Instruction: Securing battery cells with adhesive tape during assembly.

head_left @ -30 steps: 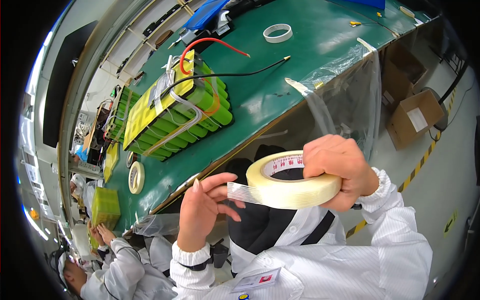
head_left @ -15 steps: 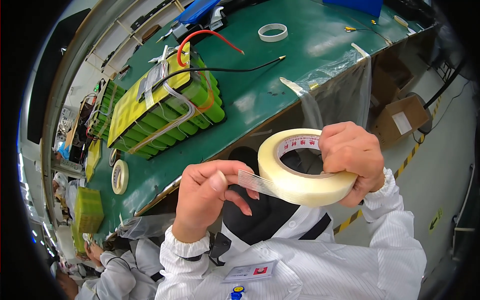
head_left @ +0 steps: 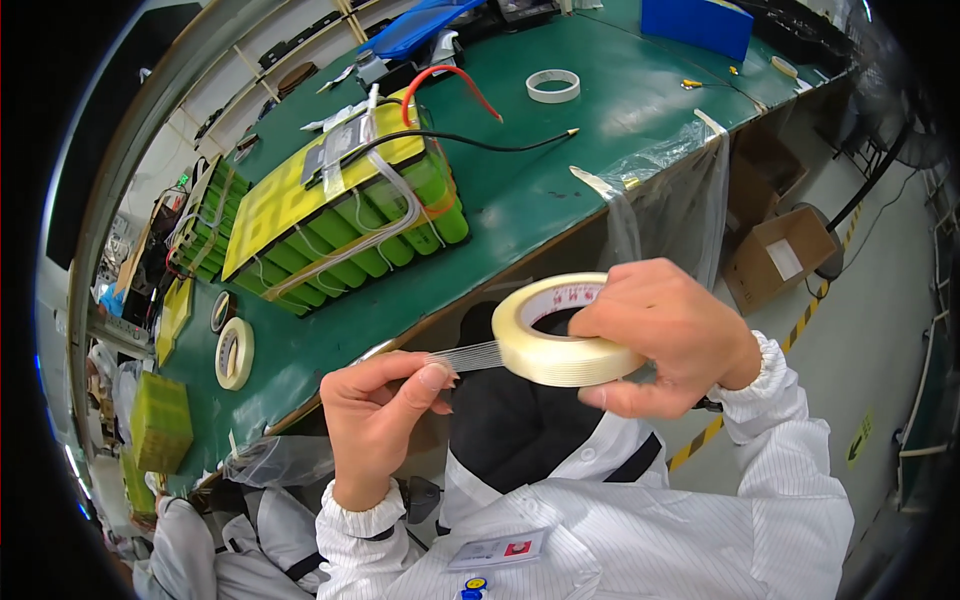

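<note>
Tape is being handled in the head view: a roll of filament tape (head_left: 560, 333) is gripped by the right hand (head_left: 668, 335), whose fingers are wrapped around the roll's right side and thumb is pressed under it. The roll is held in the air in front of the chest, below the near edge of the green workbench (head_left: 600, 120). A short strip of tape (head_left: 465, 357) is stretched from the roll toward nine o'clock, and its free end is pinched between thumb and forefinger of the left hand (head_left: 380, 410). Both hands are thus closed, the left on the strip and the right on the roll, and they are kept a little apart with only the strip between them.

At eleven o'clock from the roll, a green battery pack (head_left: 350, 215) with a yellow top sheet is laid on the bench; red and black wires (head_left: 460, 135) are led from it toward one o'clock. A small tape ring (head_left: 552, 86) is seen beyond the wires. At nine o'clock, near the bench's left part, a second tape roll (head_left: 234, 353) is lying flat. A cardboard box (head_left: 780, 262) is seen on the floor at two o'clock.
</note>
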